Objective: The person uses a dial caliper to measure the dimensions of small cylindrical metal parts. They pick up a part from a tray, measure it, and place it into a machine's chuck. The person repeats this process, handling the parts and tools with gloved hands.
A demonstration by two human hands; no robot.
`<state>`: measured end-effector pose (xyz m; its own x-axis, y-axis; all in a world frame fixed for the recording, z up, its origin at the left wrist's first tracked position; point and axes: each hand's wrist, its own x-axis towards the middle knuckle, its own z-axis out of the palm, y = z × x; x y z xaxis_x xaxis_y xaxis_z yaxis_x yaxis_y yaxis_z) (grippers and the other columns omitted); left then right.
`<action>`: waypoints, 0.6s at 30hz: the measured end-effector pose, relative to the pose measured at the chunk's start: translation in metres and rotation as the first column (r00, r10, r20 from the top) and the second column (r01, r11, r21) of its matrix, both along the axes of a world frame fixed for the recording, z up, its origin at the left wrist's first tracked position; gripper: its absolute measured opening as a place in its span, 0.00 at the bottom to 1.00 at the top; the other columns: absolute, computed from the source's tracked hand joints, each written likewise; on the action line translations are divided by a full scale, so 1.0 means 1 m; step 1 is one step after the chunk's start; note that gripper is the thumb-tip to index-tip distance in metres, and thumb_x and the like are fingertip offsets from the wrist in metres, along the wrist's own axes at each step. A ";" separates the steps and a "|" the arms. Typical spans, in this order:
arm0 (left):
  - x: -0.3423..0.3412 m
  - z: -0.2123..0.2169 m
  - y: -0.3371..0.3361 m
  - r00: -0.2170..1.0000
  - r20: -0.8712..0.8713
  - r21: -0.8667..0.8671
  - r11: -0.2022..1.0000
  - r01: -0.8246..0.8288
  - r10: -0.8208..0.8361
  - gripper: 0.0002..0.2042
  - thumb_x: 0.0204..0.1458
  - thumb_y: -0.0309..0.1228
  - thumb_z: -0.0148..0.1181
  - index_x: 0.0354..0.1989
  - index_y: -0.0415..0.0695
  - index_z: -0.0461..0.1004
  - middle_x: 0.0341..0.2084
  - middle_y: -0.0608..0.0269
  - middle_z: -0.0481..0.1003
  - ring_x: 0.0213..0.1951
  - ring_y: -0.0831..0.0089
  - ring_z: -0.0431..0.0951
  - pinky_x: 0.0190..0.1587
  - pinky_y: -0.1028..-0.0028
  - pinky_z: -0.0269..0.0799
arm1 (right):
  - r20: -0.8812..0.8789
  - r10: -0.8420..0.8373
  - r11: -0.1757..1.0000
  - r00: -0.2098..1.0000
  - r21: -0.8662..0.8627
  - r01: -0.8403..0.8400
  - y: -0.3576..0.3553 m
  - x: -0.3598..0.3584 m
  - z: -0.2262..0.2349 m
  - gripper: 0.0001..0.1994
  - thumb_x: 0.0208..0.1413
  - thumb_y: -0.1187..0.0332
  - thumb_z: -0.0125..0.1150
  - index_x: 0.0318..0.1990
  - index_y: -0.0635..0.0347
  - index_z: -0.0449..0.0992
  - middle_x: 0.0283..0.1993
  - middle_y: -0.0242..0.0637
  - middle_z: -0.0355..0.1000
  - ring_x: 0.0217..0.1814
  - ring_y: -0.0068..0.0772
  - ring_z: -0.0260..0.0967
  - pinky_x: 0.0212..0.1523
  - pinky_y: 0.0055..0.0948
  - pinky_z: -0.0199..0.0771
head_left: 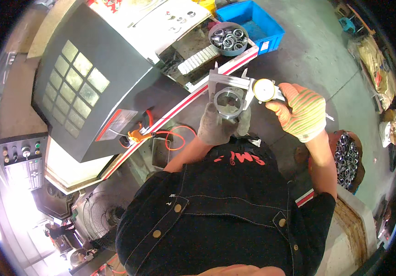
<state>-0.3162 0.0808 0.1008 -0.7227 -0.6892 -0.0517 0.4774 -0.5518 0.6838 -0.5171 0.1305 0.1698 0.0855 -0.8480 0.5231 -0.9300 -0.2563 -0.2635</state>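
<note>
The left hand (217, 125), wearing a grey work glove, is holding a metal ring (228, 103) up in front of the chest, its grip clenched around the lower part of the ring so that the open bore is facing the camera. The right hand (300, 112), wearing an orange and yellow striped glove, is grasping the beam of a dial caliper (247, 85) just to the right of its round yellow-rimmed dial. The caliper is lying roughly level across the top of the ring, with its long measuring arms reaching down on either side of the ring's outer wall; whether both arms are touching the metal cannot be told. Beyond the hands, a round grey bowl (228, 38) is holding several similar rings and is sitting on the ledge of a grey machine (92, 83), just beside a blue plastic crate (255, 24) that is standing on the floor. To the person's right, a second container (349, 160) is lying full of ring blanks, well apart from the hands. An orange coiled hose (176, 136) is hanging near the machine's red and white edge.
</note>
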 end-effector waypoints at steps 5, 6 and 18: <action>-0.001 0.012 0.001 1.000 0.022 -0.079 0.997 -0.012 0.014 0.39 0.36 0.68 0.50 0.44 0.42 0.64 0.23 0.59 0.69 0.22 0.71 0.69 0.22 0.74 0.61 | -0.001 0.017 0.999 1.000 -0.044 -0.017 0.001 -0.004 -0.005 0.18 0.39 0.53 0.62 0.28 0.58 0.69 0.16 0.40 0.62 0.18 0.45 0.63 0.18 0.38 0.61; -0.002 0.012 0.002 1.000 0.009 -0.087 0.996 -0.026 0.027 0.39 0.37 0.67 0.51 0.44 0.42 0.64 0.24 0.59 0.69 0.22 0.71 0.69 0.22 0.74 0.61 | -0.003 0.015 1.000 1.000 -0.016 -0.015 0.002 -0.004 -0.002 0.18 0.39 0.53 0.62 0.28 0.58 0.69 0.16 0.40 0.62 0.18 0.45 0.63 0.18 0.38 0.61; -0.002 0.012 -0.002 0.992 -0.008 -0.046 0.991 0.124 -0.124 0.33 0.41 0.55 0.59 0.49 0.42 0.60 0.27 0.60 0.70 0.25 0.73 0.71 0.24 0.76 0.65 | 0.122 0.017 0.999 0.992 -0.039 -0.012 0.009 -0.008 -0.016 0.18 0.42 0.53 0.63 0.32 0.59 0.71 0.22 0.40 0.68 0.21 0.45 0.67 0.21 0.36 0.66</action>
<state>-0.3180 0.0790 0.1128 -0.8031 -0.5957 -0.0138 0.4148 -0.5756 0.7047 -0.5247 0.1393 0.1535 0.0310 -0.8266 0.5620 -0.8876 -0.2813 -0.3648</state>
